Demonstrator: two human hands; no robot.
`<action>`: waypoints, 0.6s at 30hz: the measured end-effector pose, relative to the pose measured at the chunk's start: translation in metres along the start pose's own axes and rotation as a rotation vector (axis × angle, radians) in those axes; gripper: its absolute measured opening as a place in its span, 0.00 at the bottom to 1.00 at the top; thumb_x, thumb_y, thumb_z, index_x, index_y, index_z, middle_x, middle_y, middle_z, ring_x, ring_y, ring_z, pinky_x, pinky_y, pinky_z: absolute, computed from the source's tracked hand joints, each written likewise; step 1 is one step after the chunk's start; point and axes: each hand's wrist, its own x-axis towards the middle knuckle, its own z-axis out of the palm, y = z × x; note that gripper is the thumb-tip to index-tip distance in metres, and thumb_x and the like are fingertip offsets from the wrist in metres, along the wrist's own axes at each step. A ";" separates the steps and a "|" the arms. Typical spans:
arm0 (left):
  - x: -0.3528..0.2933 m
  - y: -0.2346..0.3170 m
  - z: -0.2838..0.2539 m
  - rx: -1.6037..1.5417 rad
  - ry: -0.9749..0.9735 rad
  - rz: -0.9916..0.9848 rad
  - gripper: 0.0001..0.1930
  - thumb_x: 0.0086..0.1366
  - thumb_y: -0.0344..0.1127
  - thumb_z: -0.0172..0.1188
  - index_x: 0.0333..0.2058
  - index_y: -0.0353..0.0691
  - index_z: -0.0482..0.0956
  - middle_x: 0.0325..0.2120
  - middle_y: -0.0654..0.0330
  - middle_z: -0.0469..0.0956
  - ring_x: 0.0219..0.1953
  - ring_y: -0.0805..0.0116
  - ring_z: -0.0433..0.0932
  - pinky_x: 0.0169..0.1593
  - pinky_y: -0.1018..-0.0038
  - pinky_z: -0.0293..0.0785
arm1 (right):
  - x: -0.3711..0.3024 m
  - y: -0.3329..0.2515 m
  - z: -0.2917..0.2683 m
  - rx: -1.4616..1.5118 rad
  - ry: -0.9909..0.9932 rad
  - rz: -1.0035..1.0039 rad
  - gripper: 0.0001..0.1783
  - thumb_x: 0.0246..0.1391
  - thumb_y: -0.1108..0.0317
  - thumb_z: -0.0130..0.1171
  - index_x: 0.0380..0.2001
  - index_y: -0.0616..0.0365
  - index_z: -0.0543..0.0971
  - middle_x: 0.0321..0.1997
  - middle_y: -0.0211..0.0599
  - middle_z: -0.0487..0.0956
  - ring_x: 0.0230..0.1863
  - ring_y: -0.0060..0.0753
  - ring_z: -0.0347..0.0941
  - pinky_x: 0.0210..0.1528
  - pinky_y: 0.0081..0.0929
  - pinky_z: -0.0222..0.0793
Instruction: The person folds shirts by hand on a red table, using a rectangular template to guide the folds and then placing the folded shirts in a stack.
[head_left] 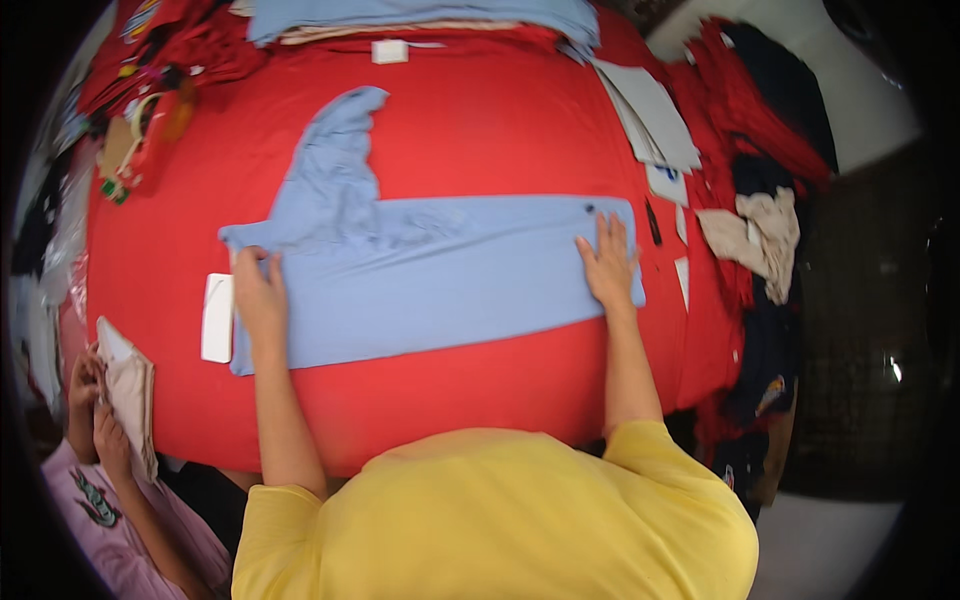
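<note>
A red cloth (480,120) covers the tabletop; white cards (655,120) lie right, a beige garment (765,235) beyond, a white block (217,317) left.

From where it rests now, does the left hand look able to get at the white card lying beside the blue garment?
Probably yes. The left hand lies flat on the blue garment's left end, and the white card sits right beside it on the red cloth, with nothing between them.

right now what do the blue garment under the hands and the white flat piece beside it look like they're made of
Light blue garment: soft matte knit cloth, probably cotton jersey, judging by its fine wrinkles and limp drape on the red table cover. White flat piece: stiff, smooth, rounded corners; plastic or card, hard to tell.
</note>
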 end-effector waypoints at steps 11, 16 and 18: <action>0.017 0.002 -0.058 -0.119 -0.387 -0.102 0.23 0.55 0.27 0.58 0.52 0.39 0.70 0.44 0.52 0.76 0.51 0.60 0.72 0.57 0.66 0.62 | 0.138 -0.311 -0.004 0.392 -0.086 -1.091 0.26 0.54 0.80 0.46 0.57 0.53 0.72 0.64 0.43 0.67 0.69 0.48 0.55 0.69 0.39 0.53; 0.018 -0.008 -0.059 -0.302 -0.451 -0.124 0.26 0.53 0.27 0.62 0.53 0.41 0.71 0.45 0.57 0.74 0.49 0.62 0.72 0.57 0.68 0.60 | 0.181 -0.378 0.017 -0.056 -0.385 -1.005 0.31 0.45 0.75 0.53 0.57 0.53 0.72 0.58 0.45 0.73 0.63 0.50 0.64 0.64 0.50 0.58; 0.018 -0.011 -0.058 -0.307 -0.460 -0.144 0.28 0.51 0.26 0.64 0.54 0.42 0.71 0.44 0.58 0.74 0.47 0.62 0.71 0.56 0.67 0.61 | 0.197 -0.382 0.012 -0.211 -0.430 -1.059 0.26 0.44 0.72 0.52 0.51 0.55 0.76 0.51 0.46 0.78 0.56 0.49 0.71 0.55 0.46 0.68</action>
